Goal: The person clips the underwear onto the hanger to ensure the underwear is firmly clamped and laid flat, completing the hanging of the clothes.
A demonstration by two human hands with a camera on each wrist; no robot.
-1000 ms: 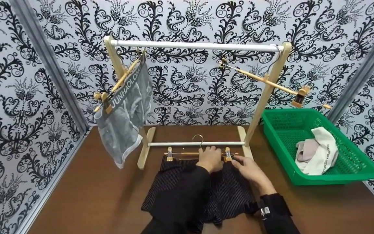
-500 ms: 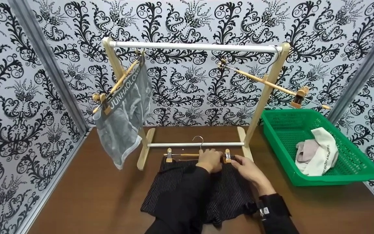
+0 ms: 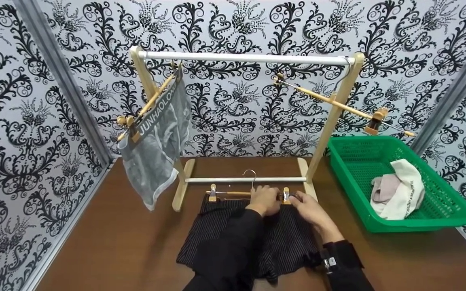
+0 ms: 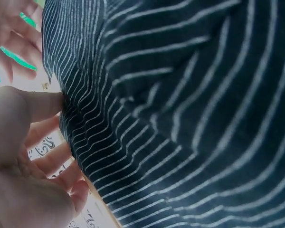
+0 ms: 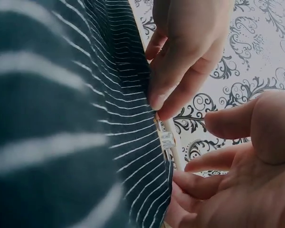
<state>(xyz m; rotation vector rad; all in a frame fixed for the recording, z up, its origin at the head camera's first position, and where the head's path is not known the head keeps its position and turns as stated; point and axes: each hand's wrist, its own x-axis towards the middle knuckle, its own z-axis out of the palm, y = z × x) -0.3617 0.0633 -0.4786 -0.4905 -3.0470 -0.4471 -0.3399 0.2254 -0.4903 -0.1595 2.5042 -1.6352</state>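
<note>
Dark shorts (image 3: pixel 217 226) with thin pale stripes lie on the table, waistband towards the rack. Along the waistband is a wooden clip hanger (image 3: pixel 233 193) with a metal hook. Its left clip (image 3: pixel 212 194) and right clip (image 3: pixel 286 195) both sit at the waistband. My left hand (image 3: pixel 264 200) pinches the waistband just left of the right clip, thumb in front and fingers behind in the left wrist view. My right hand (image 3: pixel 312 210) is at the waistband's right end, fingertips touching the cloth edge; its thumb stands apart from the cloth in the right wrist view.
A wooden rack with a white bar (image 3: pixel 241 57) stands behind. Grey boxer briefs (image 3: pixel 156 141) hang from a clip hanger at its left; a bare clip hanger (image 3: pixel 318 96) hangs at its right. On the right, a green basket (image 3: pixel 346 190) holds white and pinkish cloth (image 3: pixel 403 192).
Both hands stay at nearly the same spots beside the right clip, with only slight finger movement. The head view shifts a little.
</note>
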